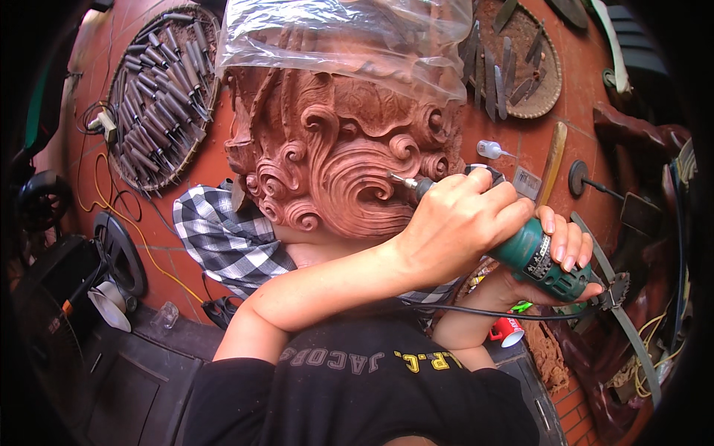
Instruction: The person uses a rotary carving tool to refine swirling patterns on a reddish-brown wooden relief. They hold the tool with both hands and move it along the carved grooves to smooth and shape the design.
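Note:
A reddish-brown wood carving (357,171) with deep swirls and curls fills the centre, close in front of my body. My left hand (465,215) is closed round the front of a green rotary tool (537,260). Further back, my right hand (569,249) wraps the tool's body, fingers over the top and thumb underneath. The tool's thin metal bit (401,180) points left, its tip at the curved grooves of the large swirl; whether it touches the wood I cannot tell. A black cord (491,310) runs from the tool's rear across to the left beneath my arms.
Clear plastic sheet (335,37) covers the carving's far part. A round basket (216,82) of many wood-handled chisels stands far left, another basket (550,97) with flat blades far right. A small bottle (489,149), a wooden strip (554,160) and a red mug (507,331) lie right.

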`<state>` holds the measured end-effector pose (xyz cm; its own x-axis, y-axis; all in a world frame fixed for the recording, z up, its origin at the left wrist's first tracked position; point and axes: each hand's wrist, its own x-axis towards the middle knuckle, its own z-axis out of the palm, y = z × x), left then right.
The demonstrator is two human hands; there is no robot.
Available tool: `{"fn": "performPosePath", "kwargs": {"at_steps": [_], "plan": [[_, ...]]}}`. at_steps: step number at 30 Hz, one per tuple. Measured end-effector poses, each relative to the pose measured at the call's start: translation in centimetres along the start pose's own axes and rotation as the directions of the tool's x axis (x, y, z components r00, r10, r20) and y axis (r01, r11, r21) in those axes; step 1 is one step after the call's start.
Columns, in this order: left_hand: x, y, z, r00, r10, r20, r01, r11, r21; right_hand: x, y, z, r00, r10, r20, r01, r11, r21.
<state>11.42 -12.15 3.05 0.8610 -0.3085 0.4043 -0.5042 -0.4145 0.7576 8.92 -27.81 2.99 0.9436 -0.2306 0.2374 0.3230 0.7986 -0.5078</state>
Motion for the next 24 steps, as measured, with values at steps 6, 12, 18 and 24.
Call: {"fn": "performPosePath", "kwargs": {"at_steps": [6,12,18,24], "plan": [[-0.1,-0.4,-1.0,1.0,-0.02,-0.016,0.021,0.998,0.052,0.4,1.2,0.3,0.999,0.032,0.004,-0.032,0.999,0.034],[0.0,-0.3,-0.4,1.0,-0.008,-0.017,0.009,0.999,0.031,0.4,0.7,0.1,1.0,0.025,0.001,-0.025,0.999,0.028],[0.1,0.1,0.8,1.0,-0.013,-0.015,0.013,1.0,0.012,0.3,-0.2,-0.3,1.0,0.003,-0.018,-0.002,1.0,0.004],[0.3,0.3,1.7,1.0,-0.006,-0.024,0.006,1.0,-0.007,0.5,-1.1,-0.6,1.0,0.002,-0.024,-0.003,1.0,-0.017]]}}
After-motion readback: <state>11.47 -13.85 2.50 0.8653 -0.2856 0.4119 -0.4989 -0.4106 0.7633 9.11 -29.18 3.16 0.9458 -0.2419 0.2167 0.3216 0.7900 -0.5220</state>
